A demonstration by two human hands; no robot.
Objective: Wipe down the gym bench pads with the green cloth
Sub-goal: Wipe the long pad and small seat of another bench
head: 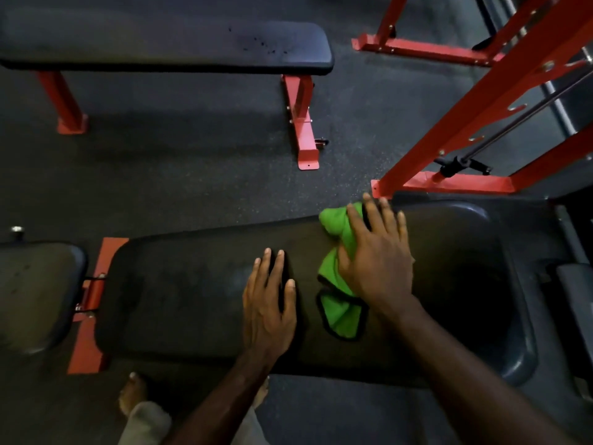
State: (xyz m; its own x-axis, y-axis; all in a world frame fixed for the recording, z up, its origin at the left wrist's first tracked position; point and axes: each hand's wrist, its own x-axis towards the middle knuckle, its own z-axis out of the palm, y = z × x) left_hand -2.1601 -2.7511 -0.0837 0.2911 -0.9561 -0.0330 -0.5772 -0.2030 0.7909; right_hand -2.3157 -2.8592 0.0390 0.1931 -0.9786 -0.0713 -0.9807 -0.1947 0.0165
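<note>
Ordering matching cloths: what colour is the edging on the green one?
Black edging on the green cloth, clearest at its near corner in the head view.

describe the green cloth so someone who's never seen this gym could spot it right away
Start at the long black bench pad lying across the lower half of the view. On its right part, the right hand presses the green cloth flat, while the left hand rests bare on the pad beside it. It is crumpled, dark-edged, and the only bright green thing among black pads and red frames.

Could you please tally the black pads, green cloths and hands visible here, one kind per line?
Pads: 3, far, near, left
Cloth: 1
Hands: 2, left, right
Total: 6
</note>
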